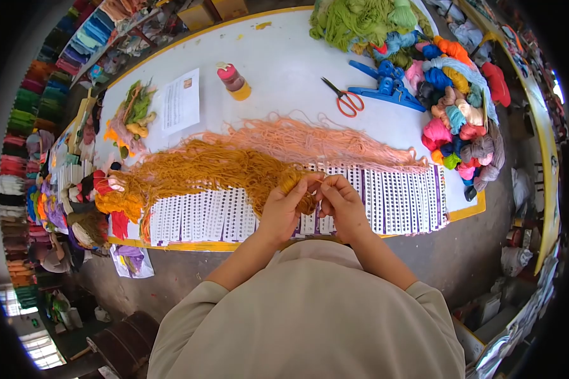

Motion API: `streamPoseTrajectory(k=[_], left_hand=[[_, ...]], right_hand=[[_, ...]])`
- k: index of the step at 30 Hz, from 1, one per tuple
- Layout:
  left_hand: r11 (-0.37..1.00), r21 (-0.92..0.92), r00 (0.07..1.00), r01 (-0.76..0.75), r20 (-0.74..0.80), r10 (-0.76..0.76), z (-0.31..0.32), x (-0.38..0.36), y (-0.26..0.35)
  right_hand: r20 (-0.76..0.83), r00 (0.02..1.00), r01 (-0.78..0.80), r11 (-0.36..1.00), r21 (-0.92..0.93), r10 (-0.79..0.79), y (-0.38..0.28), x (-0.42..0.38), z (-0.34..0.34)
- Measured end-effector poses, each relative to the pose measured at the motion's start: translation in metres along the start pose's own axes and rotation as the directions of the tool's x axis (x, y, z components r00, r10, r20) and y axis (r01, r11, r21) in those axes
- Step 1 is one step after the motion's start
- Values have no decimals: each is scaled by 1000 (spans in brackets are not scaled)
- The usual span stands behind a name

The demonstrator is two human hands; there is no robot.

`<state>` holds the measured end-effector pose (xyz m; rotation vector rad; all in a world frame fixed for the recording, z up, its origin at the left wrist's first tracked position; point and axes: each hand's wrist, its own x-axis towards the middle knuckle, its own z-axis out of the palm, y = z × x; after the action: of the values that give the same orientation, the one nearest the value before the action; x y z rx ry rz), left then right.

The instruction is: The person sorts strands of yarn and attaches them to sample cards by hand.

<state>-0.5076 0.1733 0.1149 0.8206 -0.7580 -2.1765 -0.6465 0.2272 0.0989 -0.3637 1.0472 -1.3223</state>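
My left hand (284, 205) is closed around the end of a mustard-brown yarn bundle (202, 167), which stretches left across the table. Close beside it, my right hand (340, 201) pinches at the same end, its thumb and fingertips pressed together near the left fingertips. Whatever strand lies between the right fingertips is too small to make out clearly. Under both hands lie rows of white cards with dark holes (392, 199). A peach-pink yarn bundle (316, 144) is spread just behind the brown one.
Red-handled scissors (349, 102) and a blue plastic tool (389, 88) lie behind the yarn on the white table (278, 69). A bottle (234, 82) stands near a printed sheet (181, 101). Colourful yarn balls (437, 131) crowd the right side; green yarn (344, 25) lies at the back.
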Motion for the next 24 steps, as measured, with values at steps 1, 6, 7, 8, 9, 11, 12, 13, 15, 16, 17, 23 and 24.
streamPoseTrajectory(k=[1, 6, 7, 8, 9, 11, 12, 13, 15, 16, 17, 23, 24], left_hand=[[998, 66, 999, -8, -35, 10, -4, 2, -5], [999, -28, 971, -17, -239, 10, -35, 24, -2], [992, -122, 954, 11, -296, -47, -57, 27, 6], [976, -215, 931, 33, -348, -109, -86, 29, 18], [933, -359, 945, 12, -301, -128, -126, 32, 26], [862, -503, 922, -62, -359, -143, -213, 29, 44], [857, -501, 883, -118, -448, -140, -242, 20, 57], [894, -404, 820, -196, -567, -77, -285, 10, 68], [922, -285, 717, -263, -697, -11, -324, -16, 104], [932, -229, 663, -279, -748, 15, -353, -30, 120], [938, -156, 589, -310, -806, 61, -394, -47, 137], [943, -264, 931, -201, -352, 100, -313, -11, 101], [935, -346, 972, -77, -237, -7, -295, 19, 64]], right_hand=[[12, 1000, 1, 997, -76, 0, 2, 0, -2], [18, 985, 162, 871, -463, -173, 3, 2, -26], [51, 922, 367, 819, -441, -385, 14, 15, -58], [-9, 836, 367, 573, -733, -548, -4, 10, -72], [-213, 838, 361, 803, -474, -502, -8, 19, -99], [-487, 823, 380, 921, 89, -292, -31, 25, -160], [-468, 854, 368, 901, 230, -229, -37, 19, -205], [-474, 845, 431, 841, 327, -248, -22, 20, -284], [-571, 801, 396, 877, 273, -183, -48, -3, -366], [-658, 720, 452, 868, 204, -220, -60, -13, -410], [-715, 631, 546, 827, 133, -302, -80, -34, -439], [-622, 561, 347, 837, -422, -546, -113, -28, -481], [-651, 509, -91, 717, -691, -563, -79, 16, -473]])
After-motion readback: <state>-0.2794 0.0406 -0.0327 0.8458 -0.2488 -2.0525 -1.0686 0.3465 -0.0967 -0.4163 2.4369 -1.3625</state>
